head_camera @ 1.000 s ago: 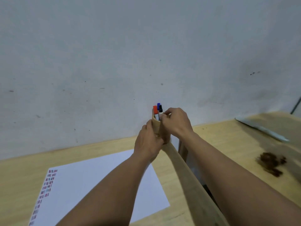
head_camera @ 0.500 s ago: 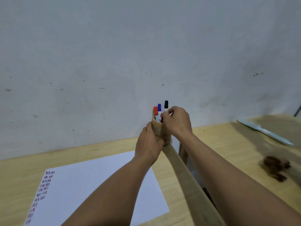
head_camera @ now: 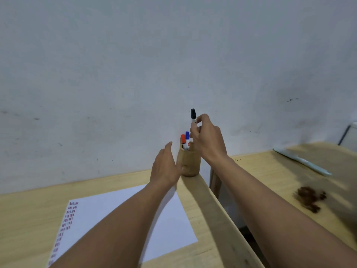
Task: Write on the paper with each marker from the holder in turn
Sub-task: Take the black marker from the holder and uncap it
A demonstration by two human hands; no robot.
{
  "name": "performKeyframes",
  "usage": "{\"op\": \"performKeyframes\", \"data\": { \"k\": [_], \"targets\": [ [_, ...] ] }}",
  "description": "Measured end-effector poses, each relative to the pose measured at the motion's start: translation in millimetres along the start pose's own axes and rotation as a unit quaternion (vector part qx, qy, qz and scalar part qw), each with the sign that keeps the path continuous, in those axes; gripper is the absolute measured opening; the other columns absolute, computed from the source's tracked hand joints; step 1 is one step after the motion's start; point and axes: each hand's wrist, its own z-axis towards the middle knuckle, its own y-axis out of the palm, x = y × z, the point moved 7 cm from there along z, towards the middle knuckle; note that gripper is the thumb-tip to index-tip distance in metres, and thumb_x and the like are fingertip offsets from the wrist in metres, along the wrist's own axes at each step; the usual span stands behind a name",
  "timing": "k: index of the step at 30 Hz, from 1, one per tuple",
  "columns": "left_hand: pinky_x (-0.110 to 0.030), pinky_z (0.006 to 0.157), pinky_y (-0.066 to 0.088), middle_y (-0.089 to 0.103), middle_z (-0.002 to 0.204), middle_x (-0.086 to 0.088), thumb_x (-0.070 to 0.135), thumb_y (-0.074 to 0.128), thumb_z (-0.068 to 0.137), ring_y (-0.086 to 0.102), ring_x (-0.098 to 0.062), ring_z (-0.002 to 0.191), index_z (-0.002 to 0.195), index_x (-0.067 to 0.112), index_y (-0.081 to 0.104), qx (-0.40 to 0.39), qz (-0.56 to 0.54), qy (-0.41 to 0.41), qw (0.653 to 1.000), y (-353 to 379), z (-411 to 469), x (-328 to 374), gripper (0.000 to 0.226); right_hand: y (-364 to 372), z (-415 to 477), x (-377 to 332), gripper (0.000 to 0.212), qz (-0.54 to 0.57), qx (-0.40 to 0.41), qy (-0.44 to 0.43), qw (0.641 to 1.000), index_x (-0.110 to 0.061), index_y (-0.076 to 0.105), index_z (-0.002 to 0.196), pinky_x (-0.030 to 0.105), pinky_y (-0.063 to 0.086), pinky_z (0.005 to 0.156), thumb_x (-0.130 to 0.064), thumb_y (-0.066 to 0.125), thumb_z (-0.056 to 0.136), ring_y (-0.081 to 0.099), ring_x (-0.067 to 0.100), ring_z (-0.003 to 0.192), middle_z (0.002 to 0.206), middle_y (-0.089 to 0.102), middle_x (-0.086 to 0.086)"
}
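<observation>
- The right hand covers most of the black-capped marker; only its cap and a short strip of white barrel show above the fingers, and its lower end is hidden behind the palm.
- Whether that lower end is clear of the wooden holder cannot be told from here, since the hand hides the holder's right rim too.
- The right hand is pinched on the black-capped marker, thumb and fingertips closed round the barrel, holding it upright above the holder.
- The left hand sits just beside the holder's left wall with fingers spread and loose, gripping nothing; contact with the wood is hard to judge, and the hand looks slightly blurred.
- The holder stands at the far right corner of the light wooden desk, close to the wall.
- Inside it, two markers stand upright side by side: a red-capped marker on the left and a blue-capped marker just right of it, with only caps and a little barrel showing.
- The paper lies flat on the desk near the person, partly covered by the left forearm; a column of small red and dark marks runs down its left edge, too small to read.
- On a second table to the right lie a pale pen and a dark brown clump, blurred.
</observation>
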Motion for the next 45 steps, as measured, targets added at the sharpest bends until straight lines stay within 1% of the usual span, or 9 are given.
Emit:
{"op": "performKeyframes", "data": {
  "k": [6,10,14,18,21,26,30,38,45],
  "targets": [
    [-0.019,0.075,0.041,0.070,0.082,0.013,0.036,0.052,0.101,0.066,-0.009,0.088,0.116,0.026,0.073,0.101,-0.147,0.006,0.984,-97.5,-36.1,32.5,0.028,-10.9,-38.1,-52.5,0.020,-0.093,-0.039,-0.100,0.990,-0.013,0.048,0.113,0.046,0.053,0.062,-0.029,0.038,0.105,0.061,0.036,0.070,0.078,0.067,0.010],
    [-0.020,0.075,0.052,0.077,0.081,0.013,0.051,0.063,0.093,0.072,-0.002,0.080,0.105,0.032,0.079,0.112,-0.199,0.020,0.973,-135.5,-61.8,48.4,0.028,-8.5,-66.3,-85.1,0.019,-0.129,-0.055,-0.142,0.980,-0.012,0.047,0.108,0.043,0.048,0.060,-0.029,0.039,0.105,0.057,0.039,0.069,0.080,0.068,0.012],
    [-0.034,0.084,0.060,0.078,0.075,0.008,0.036,0.068,0.092,0.074,-0.009,0.078,0.088,0.024,0.082,0.133,-0.219,0.018,0.967,-164.1,-84.9,51.3,0.019,-7.9,-94.4,-109.5,0.020,-0.125,-0.059,-0.162,0.977,-0.014,0.048,0.110,0.040,0.044,0.056,-0.031,0.039,0.107,0.052,0.035,0.066,0.074,0.062,0.007],
    [-0.045,0.086,0.062,0.077,0.072,-0.001,0.024,0.069,0.089,0.076,-0.021,0.078,0.081,0.018,0.077,0.160,-0.281,-0.026,0.946,-188.0,-105.7,43.5,0.013,-17.9,-116.2,-120.0,0.021,0.058,-0.015,-0.062,0.996,-0.013,0.055,0.108,0.034,0.040,0.058,-0.033,0.054,0.102,0.061,0.023,0.075,0.083,0.070,-0.003],
    [-0.046,0.086,0.062,0.078,0.074,-0.002,0.019,0.069,0.088,0.077,-0.023,0.080,0.080,0.017,0.077,0.170,-0.316,-0.045,0.933,-200.6,-119.6,33.7,0.011,-8.6,-131.5,-123.0,0.029,0.291,-0.036,0.086,0.952,-0.005,0.065,0.098,0.037,0.060,0.062,-0.034,0.062,0.098,0.068,0.017,0.066,0.085,0.075,0.008],
    [-0.042,0.087,0.063,0.079,0.084,-0.009,0.013,0.069,0.090,0.077,-0.025,0.089,0.087,0.010,0.078,0.156,-0.353,-0.064,0.920,-211.4,-138.9,6.9,0.010,25.7,-160.3,-137.2,0.027,0.464,-0.142,0.247,0.839,-0.011,0.075,0.092,0.023,0.045,0.048,-0.037,0.068,0.095,0.049,0.011,0.055,0.069,0.060,-0.002],
    [-0.043,0.085,0.063,0.078,0.083,-0.015,0.015,0.069,0.094,0.073,-0.018,0.075,0.084,0.012,0.079,0.148,-0.296,-0.041,0.943,-220.4,-148.8,-16.2,0.014,60.6,-177.9,-153.5,0.020,0.583,-0.187,0.307,0.729,-0.010,0.067,0.083,0.018,0.040,0.041,-0.025,0.069,0.096,0.044,0.009,0.049,0.064,0.054,-0.001],
    [-0.041,0.080,0.065,0.073,0.073,-0.014,0.018,0.069,0.095,0.066,-0.019,0.066,0.082,0.009,0.078,0.145,-0.229,-0.042,0.962,-239.9,-149.3,-57.4,0.019,99.6,-195.3,-169.8,0.019,0.615,-0.201,0.296,0.702,-0.005,0.064,0.083,0.017,0.048,0.047,-0.014,0.063,0.100,0.052,0.009,0.054,0.065,0.059,0.003],
    [-0.042,0.080,0.065,0.072,0.074,-0.011,0.020,0.070,0.094,0.066,-0.020,0.066,0.077,0.005,0.076,0.110,-0.237,-0.087,0.961,-243.0,-139.0,-97.1,0.024,133.3,-199.5,-171.7,0.021,0.604,-0.203,0.280,0.717,-0.005,0.064,0.082,0.017,0.049,0.049,-0.014,0.062,0.101,0.054,0.009,0.053,0.063,0.059,0.004]
  ]
}}
